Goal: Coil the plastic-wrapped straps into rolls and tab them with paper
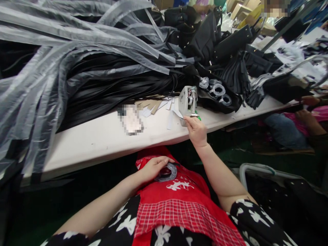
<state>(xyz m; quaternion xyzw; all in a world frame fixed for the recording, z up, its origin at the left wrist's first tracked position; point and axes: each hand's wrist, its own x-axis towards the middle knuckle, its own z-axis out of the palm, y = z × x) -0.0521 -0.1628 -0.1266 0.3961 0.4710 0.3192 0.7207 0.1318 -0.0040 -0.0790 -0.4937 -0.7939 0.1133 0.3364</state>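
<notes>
The right hand [196, 129] is near the front edge of the bench [84, 143]. Its thumb and finger pinch a white slip [178, 113] by the end, right beside a small machine [185, 99]. The left hand [156, 166] is down at the lap, in front of the bench. It holds a gray roll [171, 176] against the red apron [189, 198]. More rolls [219, 89] sit on a black pile [216, 107], to the right of the machine. They look done. The roll in the left hand looks wound up too, but I can't tell if anything ties it. Many long strips [64, 31] hang loose over the bench's left end, so lots seems left.
</notes>
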